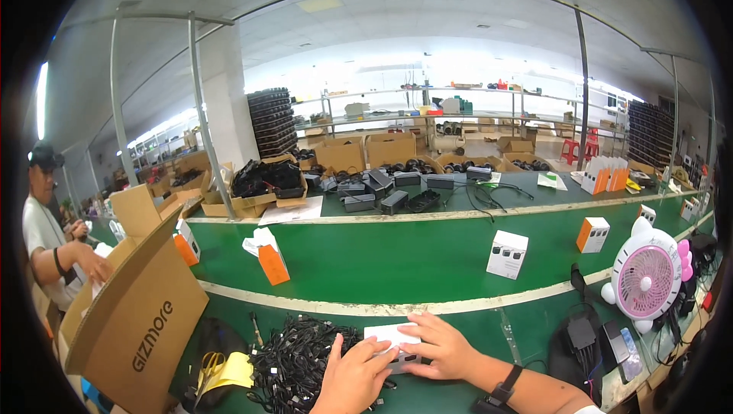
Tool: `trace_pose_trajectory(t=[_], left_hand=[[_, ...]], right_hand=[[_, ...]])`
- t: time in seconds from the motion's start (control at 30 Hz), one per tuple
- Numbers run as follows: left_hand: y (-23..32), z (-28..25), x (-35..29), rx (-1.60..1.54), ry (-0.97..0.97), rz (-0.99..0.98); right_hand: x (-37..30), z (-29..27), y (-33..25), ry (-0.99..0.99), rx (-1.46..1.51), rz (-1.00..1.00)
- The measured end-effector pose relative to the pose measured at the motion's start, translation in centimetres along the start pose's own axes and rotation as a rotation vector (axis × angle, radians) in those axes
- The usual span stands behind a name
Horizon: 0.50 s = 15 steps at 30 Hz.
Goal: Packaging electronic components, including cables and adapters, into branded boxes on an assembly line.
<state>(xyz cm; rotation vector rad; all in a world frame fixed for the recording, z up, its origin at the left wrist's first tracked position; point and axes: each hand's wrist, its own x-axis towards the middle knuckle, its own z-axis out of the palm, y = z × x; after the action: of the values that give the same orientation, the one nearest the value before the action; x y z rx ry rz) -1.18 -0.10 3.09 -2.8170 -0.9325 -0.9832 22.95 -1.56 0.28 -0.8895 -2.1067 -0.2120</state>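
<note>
While one cable pile lies nearby, left hand and right hand grasp one white box.

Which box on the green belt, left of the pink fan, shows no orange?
The white box ahead and right of the right hand; the two left boxes and the one beside the fan show orange sides.

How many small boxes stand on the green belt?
5 clearly: a box by the big brown carton, an open box left of centre, a white box right of centre, two boxes near the pink fan. Others overlap at far right; some may be hidden.
</note>
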Motion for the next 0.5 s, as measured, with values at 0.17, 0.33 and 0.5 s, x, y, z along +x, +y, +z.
trace_pose_trajectory(t=[0.17,0.33,0.5], left_hand=[[-3.0,2.9,0.0,-0.130,0.221,0.064],[-3.9,4.2,0.0,-0.269,0.274,0.066],[-3.2,4.0,0.3,-0.296,0.282,0.040]], right_hand=[[-0.6,1.3,-0.3,0.077,-0.040,-0.024],[2.0,-0.1,0.0,-0.004,-0.025,0.011],[-0.3,0.9,1.7,-0.085,0.217,0.190]])
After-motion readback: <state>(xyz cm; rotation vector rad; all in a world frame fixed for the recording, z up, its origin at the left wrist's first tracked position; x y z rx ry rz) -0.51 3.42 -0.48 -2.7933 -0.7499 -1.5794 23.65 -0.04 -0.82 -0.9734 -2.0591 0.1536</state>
